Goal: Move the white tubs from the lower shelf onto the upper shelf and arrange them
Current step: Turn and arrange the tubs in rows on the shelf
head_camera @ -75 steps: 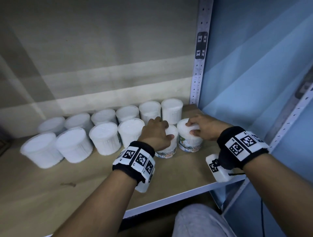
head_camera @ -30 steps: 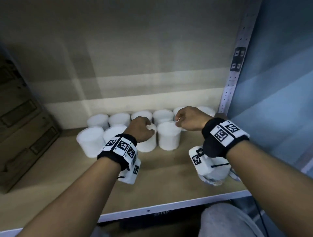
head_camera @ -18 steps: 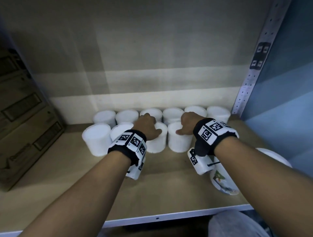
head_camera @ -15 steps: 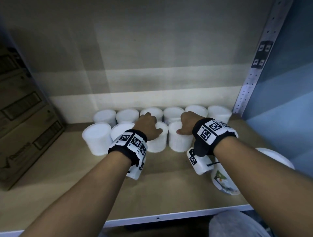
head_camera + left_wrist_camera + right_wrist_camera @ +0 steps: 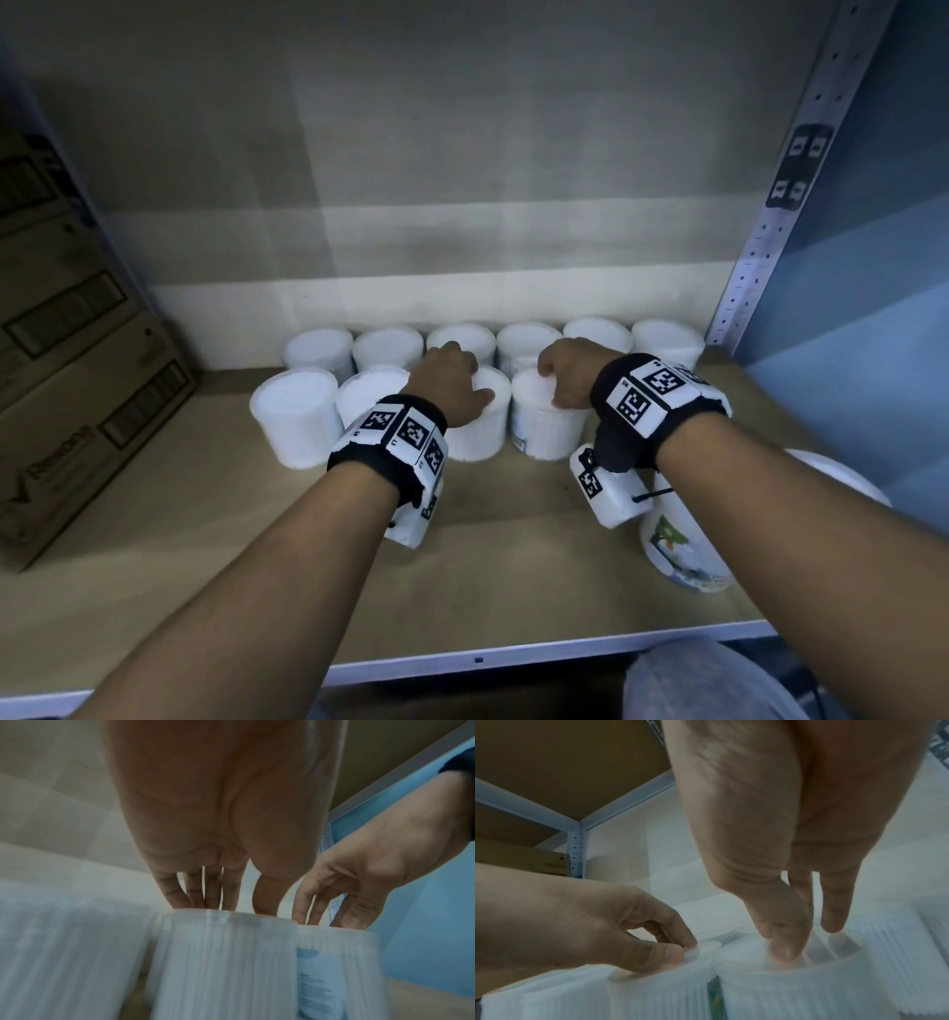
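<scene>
White ribbed tubs stand in two rows at the back of the wooden shelf (image 5: 513, 591). My left hand (image 5: 462, 380) lies over the lid of a front-row tub (image 5: 482, 437), thumb and fingers pinching its rim (image 5: 675, 949). Beside it, my right hand (image 5: 557, 380) grips the neighbouring front tub (image 5: 549, 437) from above, thumb on the near edge of the lid (image 5: 782, 949). That tub (image 5: 334, 973) carries a blue label. The left wrist view shows my left fingers (image 5: 205, 892) reaching down behind their tub (image 5: 226, 963).
One more tub with a printed label (image 5: 683, 545) sits near the shelf's front right, partly under my right arm. Cardboard boxes (image 5: 77, 385) fill the left end. A perforated metal post (image 5: 770, 231) and a blue wall bound the right side.
Over the last second both hands came down onto the two front-row tubs and took hold of their lids. In the last half second they barely moved.
</scene>
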Tool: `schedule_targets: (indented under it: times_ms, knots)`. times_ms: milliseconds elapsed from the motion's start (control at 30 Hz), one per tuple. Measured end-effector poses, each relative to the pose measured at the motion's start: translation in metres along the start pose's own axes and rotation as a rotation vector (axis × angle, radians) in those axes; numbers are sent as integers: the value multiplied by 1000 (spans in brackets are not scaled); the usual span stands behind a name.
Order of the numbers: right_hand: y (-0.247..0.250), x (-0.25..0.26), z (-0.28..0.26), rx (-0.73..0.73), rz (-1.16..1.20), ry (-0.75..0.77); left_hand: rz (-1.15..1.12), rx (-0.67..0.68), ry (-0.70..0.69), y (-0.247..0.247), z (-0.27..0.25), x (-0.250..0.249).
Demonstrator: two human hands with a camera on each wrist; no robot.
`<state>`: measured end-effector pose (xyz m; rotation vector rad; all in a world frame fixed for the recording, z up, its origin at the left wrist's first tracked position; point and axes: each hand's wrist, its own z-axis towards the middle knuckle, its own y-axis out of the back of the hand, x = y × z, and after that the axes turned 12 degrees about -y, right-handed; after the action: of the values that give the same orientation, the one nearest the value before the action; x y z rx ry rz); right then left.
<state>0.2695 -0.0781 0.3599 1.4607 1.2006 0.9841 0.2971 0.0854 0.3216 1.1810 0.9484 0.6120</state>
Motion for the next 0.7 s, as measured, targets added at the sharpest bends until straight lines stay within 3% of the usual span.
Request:
schedule_targets:
  times_ms: [133,267,433,700]
  knots:
    - [1,-2,-1,-10,76,33,2,-7,-5,-1,0,0]
    - [-1,2,5,-88,87,-51,-2,-17,-4,-3,-1,0]
    - [-12,3,10,-36,52,-109,-4,-22,-4,-4,-1,0]
    - [-6,3,3,-33,60,-59,-2,-33,-6,-5,-2,1]
